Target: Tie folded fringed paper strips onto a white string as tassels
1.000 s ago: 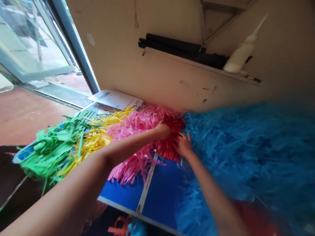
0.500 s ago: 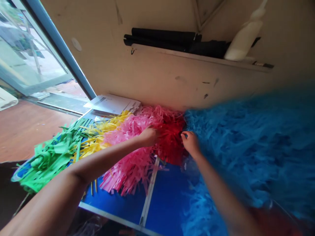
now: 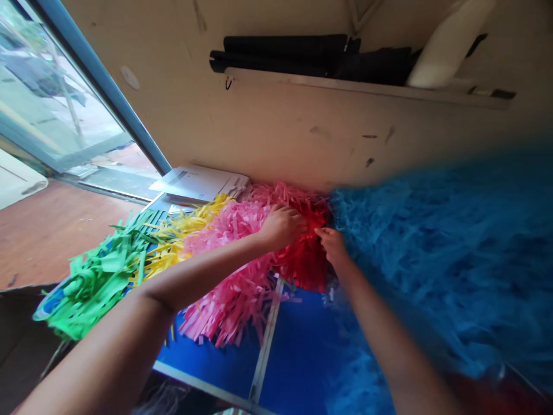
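Piles of shredded paper fringe lie along the back of a blue table (image 3: 298,357): green (image 3: 95,276), yellow (image 3: 181,236), pink (image 3: 233,271), red (image 3: 305,259) and a big blue heap (image 3: 440,253). My left hand (image 3: 280,226) rests on top where the pink meets the red, fingers curled down into the strips. My right hand (image 3: 330,245) is at the red pile's right edge, beside the blue heap, fingertips pinched together on red strips.
A beige wall stands right behind the piles, with a ledge (image 3: 367,86) carrying black rolls (image 3: 302,52) and a white squeeze bottle (image 3: 449,40). A stack of white papers (image 3: 199,181) lies at the table's back left. A window (image 3: 52,109) is on the left.
My left hand slid right from the pink onto the red pile's edge. My right hand closed from spread fingers to a pinch and stayed at the red pile's right side.
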`<move>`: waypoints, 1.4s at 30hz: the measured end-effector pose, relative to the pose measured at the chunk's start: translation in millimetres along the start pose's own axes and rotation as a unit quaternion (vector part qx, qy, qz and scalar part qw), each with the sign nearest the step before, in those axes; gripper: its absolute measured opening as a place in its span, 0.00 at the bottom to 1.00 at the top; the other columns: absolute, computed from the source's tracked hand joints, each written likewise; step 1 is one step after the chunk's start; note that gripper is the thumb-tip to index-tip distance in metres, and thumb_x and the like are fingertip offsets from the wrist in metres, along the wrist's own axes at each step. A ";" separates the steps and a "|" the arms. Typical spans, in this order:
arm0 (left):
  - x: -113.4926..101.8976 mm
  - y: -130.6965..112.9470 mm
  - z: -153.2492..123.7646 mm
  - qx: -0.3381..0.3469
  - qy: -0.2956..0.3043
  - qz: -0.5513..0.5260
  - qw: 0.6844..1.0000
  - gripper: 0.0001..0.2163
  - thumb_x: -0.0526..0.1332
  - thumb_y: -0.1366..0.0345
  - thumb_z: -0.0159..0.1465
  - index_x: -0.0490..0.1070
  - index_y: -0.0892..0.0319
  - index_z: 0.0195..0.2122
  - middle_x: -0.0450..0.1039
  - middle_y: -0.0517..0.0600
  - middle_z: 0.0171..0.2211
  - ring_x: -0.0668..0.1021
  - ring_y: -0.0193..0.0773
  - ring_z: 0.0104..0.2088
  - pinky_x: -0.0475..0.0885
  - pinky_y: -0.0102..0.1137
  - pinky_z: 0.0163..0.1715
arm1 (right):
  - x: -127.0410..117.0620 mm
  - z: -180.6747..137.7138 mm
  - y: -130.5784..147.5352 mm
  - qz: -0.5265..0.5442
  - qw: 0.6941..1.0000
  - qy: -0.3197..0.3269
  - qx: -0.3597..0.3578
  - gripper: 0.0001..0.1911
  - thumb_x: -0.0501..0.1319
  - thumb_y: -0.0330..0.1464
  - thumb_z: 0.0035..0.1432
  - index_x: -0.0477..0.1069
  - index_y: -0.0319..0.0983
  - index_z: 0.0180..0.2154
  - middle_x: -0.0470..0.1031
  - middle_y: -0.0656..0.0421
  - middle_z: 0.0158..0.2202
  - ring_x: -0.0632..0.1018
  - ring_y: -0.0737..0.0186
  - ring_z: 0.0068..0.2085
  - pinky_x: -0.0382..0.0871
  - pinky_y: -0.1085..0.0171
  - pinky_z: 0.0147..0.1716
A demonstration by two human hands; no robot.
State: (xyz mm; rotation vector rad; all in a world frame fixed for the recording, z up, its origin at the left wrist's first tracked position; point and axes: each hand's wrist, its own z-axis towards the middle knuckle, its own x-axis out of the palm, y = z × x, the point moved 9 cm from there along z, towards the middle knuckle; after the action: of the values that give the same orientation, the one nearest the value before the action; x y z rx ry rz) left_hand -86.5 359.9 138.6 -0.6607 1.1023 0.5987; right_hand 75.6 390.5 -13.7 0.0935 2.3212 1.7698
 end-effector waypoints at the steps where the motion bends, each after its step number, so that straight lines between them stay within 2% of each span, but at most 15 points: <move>1: 11.0 -2.3 11.8 -0.006 0.030 -0.023 0.999 0.12 0.56 0.60 0.68 0.78 0.54 0.44 0.80 0.51 0.44 0.78 0.43 0.47 0.66 0.35 0.49 | 0.2 -1.2 0.7 0.008 1.000 -0.003 0.003 0.14 0.66 0.43 0.50 0.70 0.39 0.28 0.60 0.69 0.15 0.60 0.71 0.17 0.51 0.69 0.18; 4: 50.3 3.9 33.9 -0.071 0.113 -0.058 0.989 0.13 0.60 0.57 0.65 0.80 0.57 0.43 0.81 0.54 0.40 0.80 0.46 0.43 0.69 0.33 0.43 | 2.3 -3.8 1.4 0.036 0.999 -0.011 0.013 0.13 0.66 0.42 0.49 0.68 0.41 0.27 0.60 0.68 0.15 0.59 0.71 0.17 0.51 0.68 0.17; 7: 71.8 13.7 37.6 -0.112 0.123 -0.068 0.984 0.13 0.64 0.57 0.62 0.81 0.59 0.39 0.81 0.55 0.35 0.81 0.47 0.39 0.70 0.32 0.38 | 4.6 -5.1 -0.5 0.057 0.998 -0.015 0.019 0.16 0.66 0.44 0.47 0.65 0.42 0.25 0.62 0.67 0.16 0.60 0.70 0.17 0.50 0.68 0.17; 9: 76.8 18.3 35.2 -0.120 0.122 -0.090 0.981 0.10 0.62 0.61 0.62 0.82 0.59 0.38 0.81 0.53 0.35 0.81 0.44 0.38 0.69 0.29 0.36 | 6.2 -5.8 -2.9 0.065 0.998 -0.011 0.019 0.18 0.67 0.47 0.46 0.64 0.42 0.25 0.63 0.66 0.16 0.60 0.70 0.17 0.50 0.68 0.17; 14: 74.3 27.7 31.3 -0.140 0.128 -0.149 0.970 0.08 0.62 0.68 0.60 0.82 0.60 0.34 0.79 0.47 0.28 0.79 0.35 0.30 0.68 0.24 0.32 | 8.7 -8.3 -6.3 0.076 0.997 0.011 0.011 0.23 0.65 0.53 0.44 0.65 0.41 0.27 0.64 0.66 0.19 0.64 0.70 0.19 0.52 0.70 0.17; 18: 69.5 34.2 31.8 -0.154 0.112 -0.157 0.969 0.07 0.62 0.69 0.61 0.80 0.63 0.35 0.78 0.48 0.30 0.78 0.35 0.32 0.69 0.24 0.34 | 6.7 -8.8 -6.0 0.075 0.997 0.011 0.006 0.19 0.62 0.51 0.49 0.67 0.41 0.30 0.68 0.64 0.21 0.67 0.68 0.20 0.55 0.70 0.17; 22: 69.9 38.8 30.7 -0.157 0.103 -0.155 0.970 0.10 0.64 0.70 0.59 0.78 0.64 0.41 0.79 0.50 0.34 0.78 0.36 0.34 0.69 0.25 0.35 | 2.6 -7.1 -6.9 0.053 0.999 -0.007 -0.001 0.16 0.62 0.47 0.50 0.68 0.41 0.29 0.67 0.64 0.19 0.67 0.68 0.20 0.55 0.69 0.18; 25: 73.0 39.4 29.9 -0.154 0.113 -0.152 0.970 0.08 0.63 0.71 0.58 0.79 0.63 0.38 0.79 0.49 0.32 0.78 0.37 0.34 0.70 0.25 0.36 | -1.7 -5.7 -5.8 0.022 0.999 -0.026 -0.016 0.17 0.62 0.48 0.50 0.68 0.41 0.28 0.65 0.64 0.18 0.67 0.66 0.20 0.57 0.68 0.19; 27: 73.8 39.4 29.7 -0.153 0.119 -0.152 0.969 0.06 0.62 0.71 0.58 0.79 0.61 0.34 0.78 0.49 0.30 0.78 0.37 0.33 0.70 0.26 0.36 | -7.4 -6.4 -1.4 -0.002 0.998 -0.049 -0.037 0.17 0.62 0.48 0.50 0.68 0.41 0.29 0.68 0.62 0.20 0.70 0.64 0.22 0.60 0.66 0.22; 30: 71.2 41.2 30.0 -0.161 0.114 -0.152 0.969 0.06 0.62 0.67 0.58 0.79 0.61 0.32 0.78 0.49 0.29 0.77 0.37 0.32 0.69 0.26 0.35 | -20.3 -12.8 13.1 -0.039 0.989 -0.106 -0.092 0.17 0.62 0.47 0.50 0.68 0.40 0.34 0.74 0.56 0.30 0.74 0.59 0.33 0.66 0.63 0.33; 33: 68.1 43.4 31.0 -0.167 0.105 -0.155 0.968 0.06 0.65 0.66 0.57 0.79 0.62 0.31 0.77 0.50 0.30 0.77 0.37 0.33 0.69 0.26 0.35 | -21.0 -20.8 28.2 -0.072 0.980 -0.120 -0.143 0.19 0.62 0.49 0.51 0.69 0.40 0.34 0.76 0.53 0.36 0.75 0.56 0.40 0.66 0.61 0.41; 38: 69.5 46.7 30.1 -0.181 0.102 -0.162 0.965 0.05 0.66 0.66 0.56 0.79 0.63 0.31 0.76 0.48 0.28 0.75 0.35 0.29 0.68 0.26 0.32 | 3.3 -17.3 31.5 -0.103 0.983 -0.051 -0.141 0.28 0.58 0.59 0.52 0.69 0.40 0.23 0.71 0.58 0.21 0.72 0.59 0.28 0.62 0.64 0.30; 42: 63.3 52.2 27.1 -0.200 0.077 -0.157 0.964 0.08 0.66 0.70 0.56 0.78 0.62 0.37 0.77 0.50 0.32 0.76 0.37 0.33 0.68 0.27 0.35 | 7.5 -11.3 28.8 -0.091 0.986 -0.041 -0.135 0.30 0.53 0.58 0.55 0.73 0.39 0.27 0.75 0.56 0.25 0.74 0.60 0.29 0.62 0.66 0.30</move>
State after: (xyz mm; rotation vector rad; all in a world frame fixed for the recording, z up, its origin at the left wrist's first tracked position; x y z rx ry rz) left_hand -86.6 421.6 78.1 -1.2254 0.9987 0.5024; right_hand 63.6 389.1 15.7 -0.0846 1.9454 1.9247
